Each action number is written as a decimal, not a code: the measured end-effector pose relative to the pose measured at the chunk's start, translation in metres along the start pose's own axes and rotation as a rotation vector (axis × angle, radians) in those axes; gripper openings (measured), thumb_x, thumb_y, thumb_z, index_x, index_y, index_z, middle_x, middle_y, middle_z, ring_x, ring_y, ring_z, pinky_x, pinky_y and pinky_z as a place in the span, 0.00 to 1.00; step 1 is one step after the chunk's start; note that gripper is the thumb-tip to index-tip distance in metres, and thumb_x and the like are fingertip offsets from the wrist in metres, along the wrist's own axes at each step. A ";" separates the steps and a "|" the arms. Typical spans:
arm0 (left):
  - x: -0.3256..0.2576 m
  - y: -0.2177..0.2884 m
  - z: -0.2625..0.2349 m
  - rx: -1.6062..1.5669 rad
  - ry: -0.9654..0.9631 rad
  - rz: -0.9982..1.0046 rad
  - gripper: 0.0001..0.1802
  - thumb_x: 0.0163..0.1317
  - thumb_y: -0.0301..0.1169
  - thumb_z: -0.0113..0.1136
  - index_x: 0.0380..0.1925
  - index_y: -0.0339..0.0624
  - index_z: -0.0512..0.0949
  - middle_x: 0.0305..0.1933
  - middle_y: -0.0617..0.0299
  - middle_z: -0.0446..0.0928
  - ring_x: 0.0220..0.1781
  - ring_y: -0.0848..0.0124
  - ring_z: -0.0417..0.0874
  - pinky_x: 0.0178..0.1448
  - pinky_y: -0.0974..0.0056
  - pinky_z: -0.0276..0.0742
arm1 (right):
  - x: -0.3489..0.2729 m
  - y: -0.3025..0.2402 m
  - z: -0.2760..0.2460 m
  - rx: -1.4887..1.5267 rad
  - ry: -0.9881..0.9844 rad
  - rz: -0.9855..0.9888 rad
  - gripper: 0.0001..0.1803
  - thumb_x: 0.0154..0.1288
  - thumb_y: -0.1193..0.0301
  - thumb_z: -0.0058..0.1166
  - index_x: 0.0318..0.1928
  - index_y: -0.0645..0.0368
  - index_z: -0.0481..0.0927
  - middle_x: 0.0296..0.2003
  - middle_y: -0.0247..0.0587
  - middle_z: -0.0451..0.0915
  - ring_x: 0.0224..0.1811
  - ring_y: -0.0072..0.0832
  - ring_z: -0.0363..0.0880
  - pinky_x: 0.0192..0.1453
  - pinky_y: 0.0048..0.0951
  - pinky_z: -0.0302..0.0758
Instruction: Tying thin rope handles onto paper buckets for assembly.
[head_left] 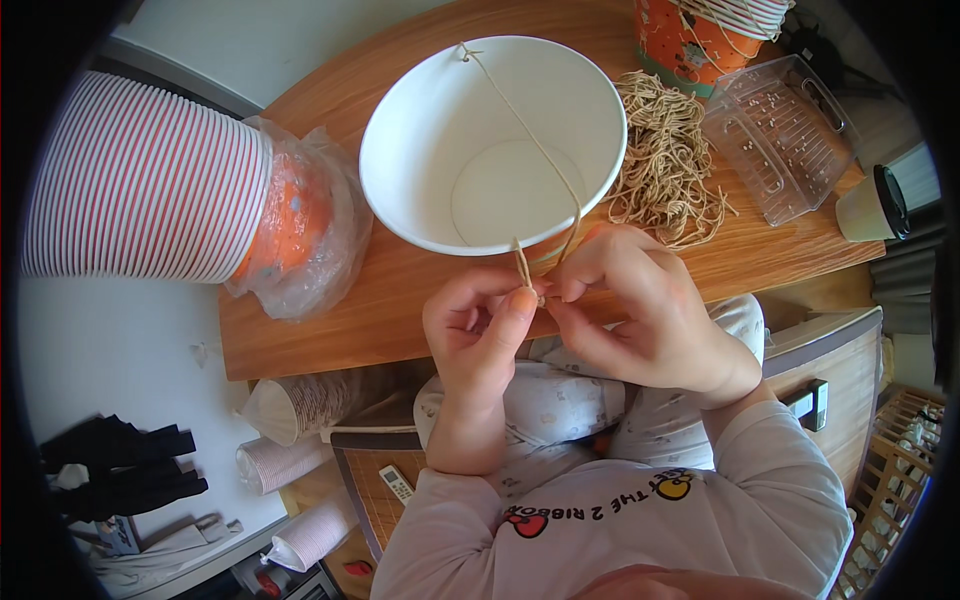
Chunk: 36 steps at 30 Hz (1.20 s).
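Head view: toward twelve o'clock from the centre, a white-lined paper bucket (425,150) on the wooden table (290,345). Knotted at its far rim, between eleven and twelve o'clock, the cord (541,147); from there, stretched across the mouth and down toward the fingers. At the near rim, just before six o'clock, a short bent length of cord; not possible to tell how fastened there.

Left hand (475,330), at six o'clock from the bucket: thumb and forefinger pinched on the cord, a little below the rim. Right hand (640,310), at about five o'clock: thumb and forefinger closed on the cord too, exact contact partly hidden. Between both pinches, by judgement, a small knot in forming; too small to tell whether tight.

For good work, hold the left pinch firm and close to the crossing, so as not to let the knot open. Pull with the right slowly, along the line of the cord and not sideways, to spare the paper rim from tearing. Check the length of the span before tightening, because difficult to correct after. Better also to avoid catching the heap of cord (665,160) at three o'clock, or pushing the stack of buckets (140,180) at nine o'clock.
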<state>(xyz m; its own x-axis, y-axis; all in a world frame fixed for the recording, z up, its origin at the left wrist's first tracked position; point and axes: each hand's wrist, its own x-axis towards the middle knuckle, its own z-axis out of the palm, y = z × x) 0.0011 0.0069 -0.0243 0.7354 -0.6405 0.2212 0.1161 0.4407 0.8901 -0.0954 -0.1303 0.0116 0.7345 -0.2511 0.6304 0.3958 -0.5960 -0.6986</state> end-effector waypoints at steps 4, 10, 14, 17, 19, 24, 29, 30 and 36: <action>0.001 0.000 0.001 -0.041 0.043 -0.028 0.07 0.61 0.27 0.66 0.33 0.32 0.80 0.25 0.69 0.77 0.25 0.86 0.66 0.31 0.78 0.59 | 0.000 0.001 0.002 -0.052 0.008 -0.007 0.12 0.49 0.81 0.60 0.32 0.56 0.71 0.24 0.35 0.76 0.25 0.34 0.78 0.29 0.34 0.71; 0.002 0.001 0.000 -0.034 0.066 -0.018 0.07 0.62 0.26 0.65 0.32 0.33 0.78 0.27 0.64 0.80 0.27 0.83 0.74 0.34 0.77 0.67 | 0.002 0.003 0.002 -0.062 -0.031 -0.076 0.13 0.48 0.81 0.60 0.31 0.54 0.72 0.21 0.34 0.75 0.23 0.35 0.77 0.27 0.35 0.70; 0.003 -0.002 -0.002 -0.010 0.056 0.057 0.07 0.63 0.26 0.64 0.32 0.32 0.78 0.28 0.62 0.80 0.28 0.81 0.76 0.34 0.76 0.70 | 0.004 0.004 0.001 -0.058 -0.051 -0.095 0.13 0.48 0.81 0.60 0.31 0.54 0.72 0.21 0.34 0.74 0.23 0.35 0.77 0.25 0.35 0.70; 0.004 -0.003 0.003 -0.011 0.087 0.096 0.07 0.64 0.26 0.63 0.31 0.32 0.78 0.28 0.61 0.80 0.28 0.80 0.77 0.35 0.74 0.72 | 0.004 0.004 -0.002 -0.063 -0.093 -0.107 0.12 0.48 0.81 0.60 0.32 0.54 0.72 0.21 0.34 0.75 0.23 0.36 0.77 0.25 0.35 0.70; 0.005 -0.003 0.004 -0.071 0.099 0.060 0.06 0.64 0.25 0.62 0.32 0.31 0.78 0.27 0.60 0.81 0.28 0.78 0.77 0.36 0.73 0.74 | 0.005 0.005 -0.004 -0.069 -0.115 -0.094 0.12 0.49 0.81 0.60 0.33 0.55 0.72 0.21 0.34 0.75 0.23 0.36 0.77 0.25 0.36 0.70; 0.009 0.003 -0.016 -0.080 -0.030 -0.017 0.08 0.63 0.27 0.62 0.34 0.29 0.80 0.28 0.60 0.81 0.22 0.82 0.71 0.28 0.74 0.66 | 0.005 0.005 -0.008 -0.087 -0.104 -0.076 0.13 0.49 0.81 0.59 0.34 0.56 0.72 0.24 0.37 0.76 0.26 0.39 0.78 0.29 0.38 0.72; 0.008 0.015 -0.018 0.250 -0.092 0.060 0.10 0.60 0.30 0.65 0.34 0.32 0.83 0.19 0.75 0.70 0.20 0.88 0.61 0.24 0.75 0.52 | 0.006 0.005 -0.011 -0.086 -0.112 -0.060 0.13 0.49 0.82 0.58 0.36 0.58 0.71 0.26 0.42 0.77 0.29 0.43 0.78 0.31 0.40 0.72; 0.009 0.017 -0.014 0.307 -0.096 0.057 0.09 0.58 0.28 0.67 0.35 0.34 0.83 0.17 0.78 0.64 0.20 0.89 0.59 0.24 0.76 0.48 | 0.005 0.006 -0.012 -0.099 -0.124 -0.030 0.14 0.50 0.82 0.58 0.37 0.58 0.71 0.26 0.43 0.77 0.29 0.44 0.78 0.31 0.40 0.72; 0.008 0.016 -0.004 0.495 -0.129 0.044 0.10 0.50 0.22 0.72 0.34 0.36 0.82 0.15 0.78 0.63 0.17 0.89 0.58 0.22 0.76 0.47 | 0.002 0.003 -0.014 -0.071 -0.206 0.070 0.17 0.50 0.84 0.59 0.40 0.60 0.69 0.33 0.43 0.78 0.36 0.42 0.81 0.40 0.35 0.77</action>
<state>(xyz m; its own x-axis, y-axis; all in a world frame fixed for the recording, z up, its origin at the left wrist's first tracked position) 0.0117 0.0119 -0.0098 0.6401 -0.7145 0.2823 -0.2666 0.1380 0.9539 -0.1004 -0.1428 0.0157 0.8588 -0.1375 0.4936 0.3053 -0.6363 -0.7085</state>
